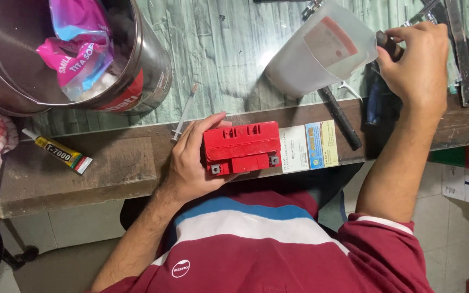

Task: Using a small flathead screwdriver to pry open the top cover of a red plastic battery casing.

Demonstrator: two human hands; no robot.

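My left hand (191,157) grips the left side of a small red battery (242,146) that rests on the wooden front edge of the counter (120,163). My right hand (416,59) holds the dark handle (389,44) of a translucent plastic jug (321,51), which lies tilted with its base pointing left above the green glass top. A thin syringe (184,114) lies just left of my left hand.
A large steel tin (137,76) with pink packets inside stands at the upper left. A glue tube (61,153) lies on the wood at the left. Printed cards (310,145) sit right of the battery, a dark tool (343,119) beyond them, metal strips (460,49) at the far right.
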